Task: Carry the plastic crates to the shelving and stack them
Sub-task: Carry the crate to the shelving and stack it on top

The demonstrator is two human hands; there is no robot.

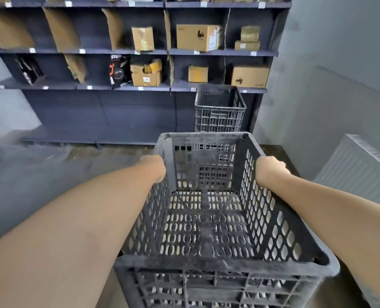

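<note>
One blk perforated crate point(206, 265), dusty, empty

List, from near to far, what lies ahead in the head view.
held crate, gripped at its sides by the left hand and the right hand → second crate in front of the shelving → shelving holding cardboard boxes

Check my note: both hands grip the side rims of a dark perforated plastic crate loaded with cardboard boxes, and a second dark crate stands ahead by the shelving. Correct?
Not quite: the dark perforated plastic crate is empty; the head view shows its bare slotted floor. The left hand and right hand do grip its side rims, and the second dark crate stands by the dark shelving.
</note>
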